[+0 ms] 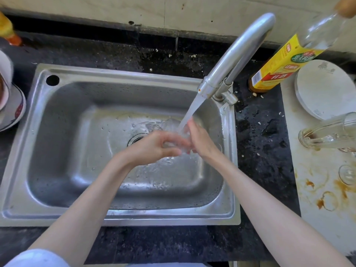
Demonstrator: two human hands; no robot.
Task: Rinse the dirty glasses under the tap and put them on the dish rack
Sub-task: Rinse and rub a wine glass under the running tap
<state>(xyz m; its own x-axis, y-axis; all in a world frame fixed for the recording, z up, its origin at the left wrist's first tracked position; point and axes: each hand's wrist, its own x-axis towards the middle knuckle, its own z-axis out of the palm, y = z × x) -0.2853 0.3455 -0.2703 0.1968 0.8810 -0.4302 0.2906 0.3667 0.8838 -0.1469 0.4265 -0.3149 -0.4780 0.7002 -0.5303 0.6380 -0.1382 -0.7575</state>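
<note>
Over the steel sink (57,132), a clear glass (174,130) sits under the water running from the tap (237,54). My left hand (154,146) grips the glass from the left with curled fingers. My right hand (201,140) holds its right side, thumb up in the stream and fingers partly hidden behind the glass. A dirty glass (327,133) with brown residue lies on the white board (317,218) at the right. The rim of another glass (347,174) shows at the frame's right edge.
The white board carries brown ring stains and a white plate (323,89). A yellow-labelled bottle (285,62) stands behind the tap's base. Stacked bowls (9,108) sit left of the sink and an orange bottle (7,29) stands at the back left. Black wet counter surrounds the sink.
</note>
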